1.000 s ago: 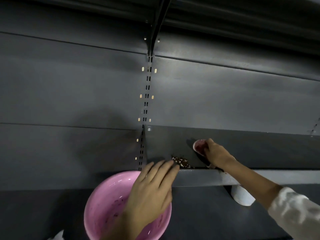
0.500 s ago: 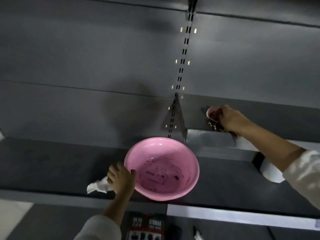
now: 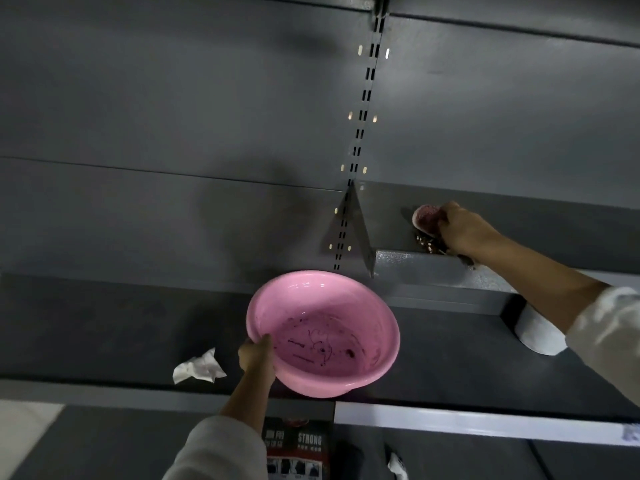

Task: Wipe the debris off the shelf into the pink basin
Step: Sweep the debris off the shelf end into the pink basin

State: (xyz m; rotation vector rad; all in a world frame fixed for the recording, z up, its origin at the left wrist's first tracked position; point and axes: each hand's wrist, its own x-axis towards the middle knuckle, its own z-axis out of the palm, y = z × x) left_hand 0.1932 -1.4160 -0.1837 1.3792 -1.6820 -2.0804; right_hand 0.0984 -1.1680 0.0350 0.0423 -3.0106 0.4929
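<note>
Right now your left hand (image 3: 257,355) grips the pink basin (image 3: 323,332) rim below the shelf (image 3: 433,268); right hand (image 3: 464,230) clamps a stained cloth (image 3: 426,218) by debris (image 3: 425,242) at 2 o'clock

Word on the dark box: the dark cardboard box with a red band (image 3: 294,445), low down under the shelf, says "STRONG" in pale letters.
Other marks on the box: more pale signs sit left of that word, too blurry to read.
Small pictures on the box: too tiny to tell.
</note>
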